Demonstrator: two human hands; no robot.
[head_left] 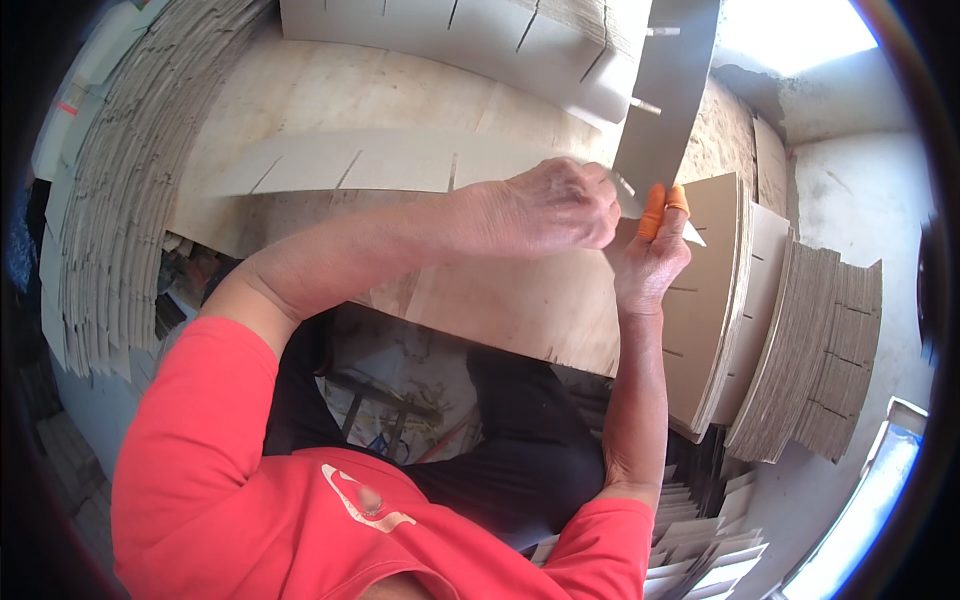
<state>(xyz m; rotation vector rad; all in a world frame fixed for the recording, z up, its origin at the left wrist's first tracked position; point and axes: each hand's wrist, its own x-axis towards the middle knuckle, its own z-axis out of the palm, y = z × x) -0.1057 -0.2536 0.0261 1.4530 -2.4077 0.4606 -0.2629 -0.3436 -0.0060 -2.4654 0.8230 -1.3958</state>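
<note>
A long pale slotted cardboard strip (pixel 400 172) lies crosswise over the board, its left end blurred. My left hand (pixel 565 205) is closed at the strip's right part, fingers curled; the exact grip is hidden behind the knuckles. A darker grey slotted cardboard strip (pixel 672 90) stands up and away from me, its lower end in my closed right hand (pixel 655 255). Orange finger cots (pixel 660 210) cover two fingertips of that hand. Both strips meet between my hands; whether their slots are joined, I cannot tell.
A wooden board (pixel 520 310) spans my lap area. Slotted cardboard stacks stand at the far side (pixel 450 40), and right (pixel 705 310), with a browner stack (pixel 810 350) beyond. A tall pile of folded cardboard (pixel 130 190) rises at left. Loose pieces (pixel 700 550) sit low right.
</note>
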